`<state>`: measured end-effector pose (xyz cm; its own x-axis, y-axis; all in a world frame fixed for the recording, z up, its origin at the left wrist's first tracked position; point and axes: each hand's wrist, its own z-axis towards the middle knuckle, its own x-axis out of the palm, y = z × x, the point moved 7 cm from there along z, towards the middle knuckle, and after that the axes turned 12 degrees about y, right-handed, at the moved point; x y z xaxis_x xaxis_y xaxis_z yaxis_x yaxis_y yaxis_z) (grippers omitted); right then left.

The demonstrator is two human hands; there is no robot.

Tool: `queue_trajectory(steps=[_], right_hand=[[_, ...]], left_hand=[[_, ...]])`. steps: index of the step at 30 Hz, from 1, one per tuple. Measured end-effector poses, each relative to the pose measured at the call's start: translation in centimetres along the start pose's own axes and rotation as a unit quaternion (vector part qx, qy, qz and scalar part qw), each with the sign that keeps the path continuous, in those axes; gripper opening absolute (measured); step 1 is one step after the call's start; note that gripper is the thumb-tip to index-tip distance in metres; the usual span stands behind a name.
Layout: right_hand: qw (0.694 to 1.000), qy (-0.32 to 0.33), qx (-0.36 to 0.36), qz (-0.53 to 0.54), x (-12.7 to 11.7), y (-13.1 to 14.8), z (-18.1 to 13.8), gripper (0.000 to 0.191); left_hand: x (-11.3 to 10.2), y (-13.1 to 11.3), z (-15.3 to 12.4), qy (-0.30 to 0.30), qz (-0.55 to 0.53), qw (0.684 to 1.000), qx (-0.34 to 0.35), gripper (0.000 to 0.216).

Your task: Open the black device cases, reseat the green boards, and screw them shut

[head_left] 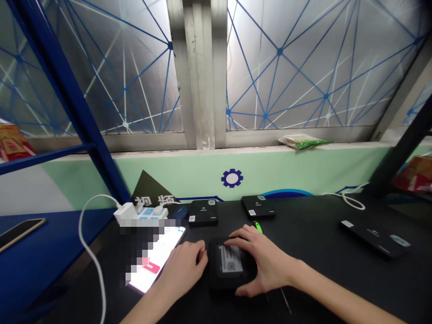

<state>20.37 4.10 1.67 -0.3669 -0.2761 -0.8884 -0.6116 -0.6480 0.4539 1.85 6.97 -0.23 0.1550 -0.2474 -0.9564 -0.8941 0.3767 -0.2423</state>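
My right hand (265, 258) is spread over a flat black box (218, 272), thumb on the near side and fingers over the far side, gripping it. A printed white label (231, 259) faces up on the box. Just left of it, my left hand (187, 263) rests in a loose fist on the black table, and nothing shows in its fingers. Beside that wrist lies a phone (168, 245) with a lit screen. A slim tool with a green end (258, 226) runs beneath my right hand; its thin metal shaft (286, 301) emerges below, and the middle is hidden.
Similar black boxes lie at the back, one left (203, 213) and one right (258, 207), with a third (374, 238) far right. A power strip (151, 214) carries a white charger (126, 213) and cable (97, 265). Another phone (20, 231) lies left, by a blue frame (67, 90).
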Motion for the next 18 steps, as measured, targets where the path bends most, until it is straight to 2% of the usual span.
queue_trajectory(steps=[18], right_hand=[[1.0,-0.005,-0.001,0.002,0.37,0.47,-0.12,0.083]], left_hand=[[-0.31,-0.26,-0.22,0.012,0.004,1.0,-0.011,0.024]])
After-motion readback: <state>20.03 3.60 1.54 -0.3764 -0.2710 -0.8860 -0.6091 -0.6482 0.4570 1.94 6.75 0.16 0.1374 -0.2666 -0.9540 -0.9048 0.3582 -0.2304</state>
